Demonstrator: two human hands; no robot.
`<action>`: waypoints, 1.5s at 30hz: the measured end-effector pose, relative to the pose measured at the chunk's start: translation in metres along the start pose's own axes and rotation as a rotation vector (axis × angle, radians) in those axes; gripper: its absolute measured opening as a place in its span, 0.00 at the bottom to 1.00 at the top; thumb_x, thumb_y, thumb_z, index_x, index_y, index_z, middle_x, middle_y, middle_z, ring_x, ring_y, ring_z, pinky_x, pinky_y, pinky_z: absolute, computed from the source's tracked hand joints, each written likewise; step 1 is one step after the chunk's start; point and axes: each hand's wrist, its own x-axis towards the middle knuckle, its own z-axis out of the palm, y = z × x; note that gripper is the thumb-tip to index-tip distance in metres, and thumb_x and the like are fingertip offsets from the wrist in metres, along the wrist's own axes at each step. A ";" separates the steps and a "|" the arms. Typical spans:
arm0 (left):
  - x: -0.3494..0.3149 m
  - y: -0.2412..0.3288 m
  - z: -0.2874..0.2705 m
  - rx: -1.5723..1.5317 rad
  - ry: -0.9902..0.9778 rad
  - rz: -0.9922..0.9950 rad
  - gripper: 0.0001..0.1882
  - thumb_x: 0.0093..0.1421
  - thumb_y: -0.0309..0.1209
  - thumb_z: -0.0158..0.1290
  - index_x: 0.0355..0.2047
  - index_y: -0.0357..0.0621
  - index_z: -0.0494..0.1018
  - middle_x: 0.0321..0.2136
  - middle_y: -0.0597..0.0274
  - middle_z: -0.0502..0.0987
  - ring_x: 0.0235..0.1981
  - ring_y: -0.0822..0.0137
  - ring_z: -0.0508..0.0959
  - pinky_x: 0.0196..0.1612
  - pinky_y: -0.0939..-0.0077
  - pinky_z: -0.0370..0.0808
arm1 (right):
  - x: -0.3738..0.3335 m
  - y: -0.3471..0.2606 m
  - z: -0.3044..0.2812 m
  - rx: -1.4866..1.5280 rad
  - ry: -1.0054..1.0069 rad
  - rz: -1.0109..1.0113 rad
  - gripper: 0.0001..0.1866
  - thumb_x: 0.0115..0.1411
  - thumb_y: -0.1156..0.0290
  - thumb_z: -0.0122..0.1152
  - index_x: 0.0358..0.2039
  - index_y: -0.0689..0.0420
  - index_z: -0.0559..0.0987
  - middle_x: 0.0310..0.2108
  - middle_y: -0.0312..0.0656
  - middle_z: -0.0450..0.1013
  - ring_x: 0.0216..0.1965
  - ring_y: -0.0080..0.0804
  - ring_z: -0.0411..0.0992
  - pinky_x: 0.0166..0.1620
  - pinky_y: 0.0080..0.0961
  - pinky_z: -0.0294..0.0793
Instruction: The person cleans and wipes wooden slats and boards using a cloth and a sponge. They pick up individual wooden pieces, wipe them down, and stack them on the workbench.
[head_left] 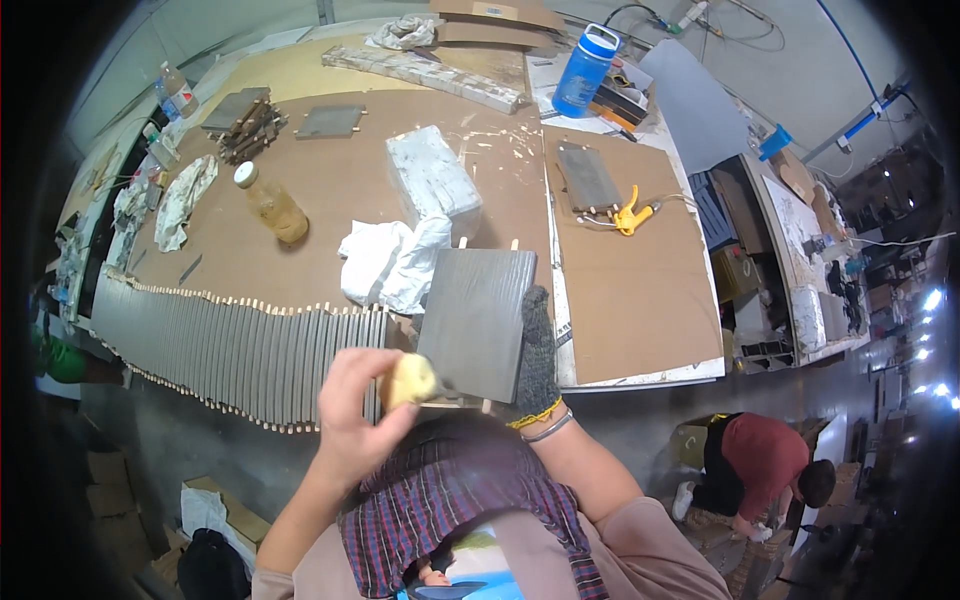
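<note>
My right hand (538, 350), in a dark knitted glove with a yellow cuff, grips the right edge of a grey wood-grain panel (475, 320). Pale dowel pegs stick out of the panel's far and near ends, and it is tilted up above the table's near edge. Bare and closed, my left hand (352, 405) holds a pale yellow, rounded block-like piece (412, 380) at the panel's lower left corner. A dark part juts from that piece toward the panel, too blurred to name. Left of the panel, a long row of similar pegged panels (250, 350) stands on edge along the table front.
Behind the panel lie a white cloth (395, 265) and a paint-smeared white block (430, 175). A bottle of amber liquid (272, 205) stands farther left. On the right board are another panel (588, 178) and a yellow air gun (630, 212). A person (765, 460) crouches at lower right.
</note>
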 end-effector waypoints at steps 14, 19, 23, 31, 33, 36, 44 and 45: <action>0.017 0.025 0.035 0.299 0.040 0.363 0.28 0.36 0.21 0.65 0.43 0.43 0.78 0.36 0.60 0.76 0.34 0.57 0.74 0.37 0.66 0.69 | 0.019 0.024 -0.025 0.224 0.045 0.259 0.30 0.74 0.49 0.39 0.68 0.54 0.61 0.63 0.44 0.66 0.62 0.36 0.67 0.64 0.40 0.69; 0.005 0.007 0.020 0.329 0.086 0.256 0.26 0.37 0.24 0.66 0.42 0.42 0.77 0.36 0.59 0.76 0.35 0.56 0.73 0.38 0.64 0.69 | 0.017 0.018 -0.018 -0.210 0.012 0.089 0.33 0.73 0.44 0.37 0.67 0.54 0.62 0.61 0.44 0.68 0.60 0.38 0.69 0.62 0.40 0.71; 0.016 0.018 0.025 0.253 0.028 0.309 0.25 0.38 0.23 0.66 0.42 0.42 0.77 0.36 0.59 0.76 0.35 0.56 0.73 0.39 0.64 0.69 | 0.022 0.020 -0.018 -0.293 0.007 0.025 0.33 0.73 0.43 0.37 0.67 0.55 0.62 0.60 0.45 0.68 0.59 0.38 0.70 0.61 0.40 0.72; 0.013 0.001 0.005 0.311 0.078 0.223 0.25 0.38 0.21 0.64 0.42 0.43 0.78 0.37 0.59 0.76 0.37 0.55 0.74 0.40 0.65 0.69 | 0.028 0.007 0.000 0.378 0.219 0.293 0.35 0.71 0.42 0.43 0.66 0.57 0.63 0.59 0.46 0.69 0.57 0.38 0.71 0.59 0.39 0.74; 0.021 0.012 0.009 0.290 0.006 0.318 0.25 0.38 0.21 0.64 0.42 0.44 0.78 0.37 0.60 0.76 0.36 0.56 0.74 0.40 0.65 0.68 | 0.028 0.011 -0.001 0.313 0.214 0.278 0.36 0.70 0.41 0.44 0.66 0.57 0.63 0.59 0.46 0.69 0.57 0.38 0.71 0.59 0.39 0.74; 0.022 0.003 0.003 0.334 -0.016 0.285 0.23 0.40 0.21 0.63 0.41 0.45 0.78 0.37 0.60 0.76 0.37 0.56 0.74 0.41 0.63 0.68 | 0.031 0.002 0.010 0.319 0.219 0.277 0.38 0.69 0.39 0.45 0.67 0.57 0.62 0.60 0.46 0.68 0.58 0.38 0.70 0.60 0.40 0.73; 0.010 -0.003 -0.019 0.413 -0.045 0.237 0.22 0.42 0.21 0.61 0.41 0.39 0.76 0.39 0.54 0.74 0.39 0.53 0.74 0.43 0.62 0.71 | 0.029 -0.004 0.005 0.519 0.181 0.346 0.44 0.66 0.34 0.44 0.72 0.52 0.55 0.68 0.47 0.58 0.67 0.46 0.60 0.67 0.50 0.60; 0.010 -0.006 -0.020 0.437 -0.004 0.200 0.22 0.42 0.21 0.61 0.41 0.39 0.76 0.39 0.53 0.74 0.39 0.53 0.74 0.43 0.63 0.71 | 0.026 -0.001 0.005 0.507 0.179 0.348 0.45 0.66 0.33 0.44 0.72 0.52 0.54 0.70 0.47 0.56 0.68 0.47 0.58 0.68 0.52 0.58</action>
